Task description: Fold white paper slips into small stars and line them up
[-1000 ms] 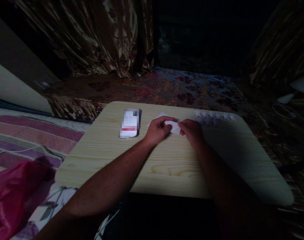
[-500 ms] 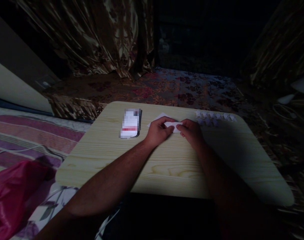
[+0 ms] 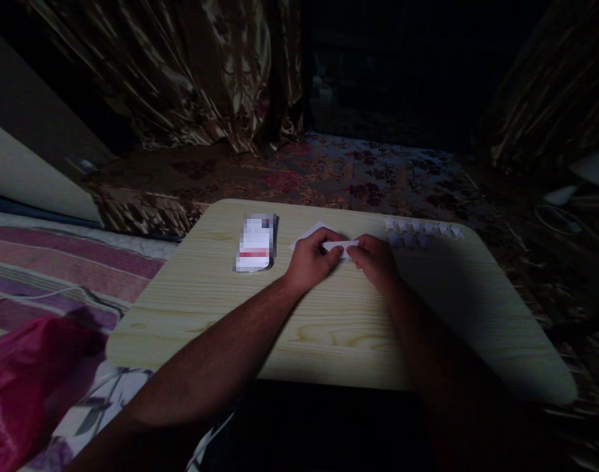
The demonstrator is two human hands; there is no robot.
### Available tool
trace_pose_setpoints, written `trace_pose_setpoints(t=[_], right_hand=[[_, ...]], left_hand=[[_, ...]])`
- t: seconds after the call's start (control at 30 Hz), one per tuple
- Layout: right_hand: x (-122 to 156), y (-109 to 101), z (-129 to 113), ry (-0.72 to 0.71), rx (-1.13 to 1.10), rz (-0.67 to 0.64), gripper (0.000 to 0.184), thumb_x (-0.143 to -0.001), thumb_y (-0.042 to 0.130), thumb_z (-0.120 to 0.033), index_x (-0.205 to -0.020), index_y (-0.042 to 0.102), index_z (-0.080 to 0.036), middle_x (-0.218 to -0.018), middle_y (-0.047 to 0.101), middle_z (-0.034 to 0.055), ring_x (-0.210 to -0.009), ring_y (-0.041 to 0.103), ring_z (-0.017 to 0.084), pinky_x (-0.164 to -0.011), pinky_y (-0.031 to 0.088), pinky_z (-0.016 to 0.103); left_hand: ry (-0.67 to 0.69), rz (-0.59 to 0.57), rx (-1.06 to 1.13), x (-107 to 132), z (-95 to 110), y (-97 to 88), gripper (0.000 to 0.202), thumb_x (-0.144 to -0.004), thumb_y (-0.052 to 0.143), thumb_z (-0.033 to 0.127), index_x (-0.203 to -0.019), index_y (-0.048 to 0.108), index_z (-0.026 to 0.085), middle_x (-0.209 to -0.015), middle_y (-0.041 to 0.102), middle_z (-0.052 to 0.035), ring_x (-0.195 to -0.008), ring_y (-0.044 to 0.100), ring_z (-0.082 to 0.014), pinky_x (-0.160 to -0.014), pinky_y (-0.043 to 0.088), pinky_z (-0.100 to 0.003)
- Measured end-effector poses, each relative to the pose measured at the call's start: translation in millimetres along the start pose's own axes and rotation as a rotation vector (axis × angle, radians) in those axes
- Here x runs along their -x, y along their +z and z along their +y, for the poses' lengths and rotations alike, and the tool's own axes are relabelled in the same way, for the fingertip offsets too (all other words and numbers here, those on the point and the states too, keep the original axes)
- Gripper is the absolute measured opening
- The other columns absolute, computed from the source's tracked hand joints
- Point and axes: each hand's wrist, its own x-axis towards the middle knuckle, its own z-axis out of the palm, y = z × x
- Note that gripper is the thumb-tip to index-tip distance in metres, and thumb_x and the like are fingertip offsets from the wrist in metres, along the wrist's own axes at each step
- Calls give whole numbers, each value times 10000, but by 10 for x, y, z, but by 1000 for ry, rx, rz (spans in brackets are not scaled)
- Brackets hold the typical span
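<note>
A narrow folded piece of white paper (image 3: 342, 246) stretches between my two hands above the far half of the wooden table (image 3: 348, 334). My left hand (image 3: 313, 259) pinches its left end, thumb in front and fingers behind. At the other end, my right hand (image 3: 375, 259) grips it between thumb and curled fingers. More white paper (image 3: 315, 229) lies on the table, partly covered by my left hand. Small folded white paper pieces (image 3: 422, 227) sit in two rows just beyond and right of my right hand.
Left on the table lies a blurred white packet or box (image 3: 254, 242) with a red stripe. A bed with a striped cover (image 3: 73, 262) and a pink cloth (image 3: 28, 387) flank the table's left side. Patterned fabric (image 3: 329, 170) covers a ledge behind; a white lamp (image 3: 594, 164) stands far right.
The held paper looks slightly narrower between my thumbs. Both hands stay in nearly the same place, and the view has shifted a little.
</note>
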Motion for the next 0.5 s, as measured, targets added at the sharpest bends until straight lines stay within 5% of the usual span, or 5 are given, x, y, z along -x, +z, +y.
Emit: trace_pose_setpoints(t=[0.5], right_hand=[[-22,14,32,3,-108,10,219,-671,592,-233,-877,646,-184,-696,690,-3,-521,593,132,-486,468,241]], left_hand=[[-86,83,4,-16,5,14,102,-752,644,270,-790,602,185,-687,618,13,-560,489,-107,-536,361,-230]])
